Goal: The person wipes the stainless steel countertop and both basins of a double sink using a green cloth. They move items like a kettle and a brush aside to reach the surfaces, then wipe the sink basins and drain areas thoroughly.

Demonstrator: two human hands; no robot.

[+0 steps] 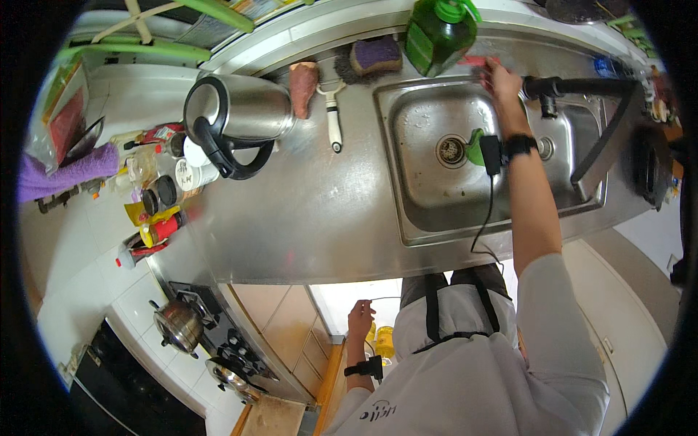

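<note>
My right hand [500, 82] reaches across the stainless steel double sink [388, 163] to its back edge. Its fingers are at a flat red object [473, 60] beside a green dish soap bottle [440, 38]; blur hides whether they grip it. Below my forearm, a green piece [475, 148], perhaps vegetable peel, lies by the drain [451, 151] in the left basin. My left hand [360, 319] hangs below the counter's front edge, fingers curled. A thin cable passes at its fingertips; I cannot tell whether it is held.
A sweet potato [303, 90], partly peeled, and a white-handled peeler [333, 117] lie between the electric kettle [245, 109] and sink. A sponge [376, 56] sits behind. A black faucet [583, 86] spans the right basin. Jars [191, 173] line the left; pots [179, 327] stand on the stove.
</note>
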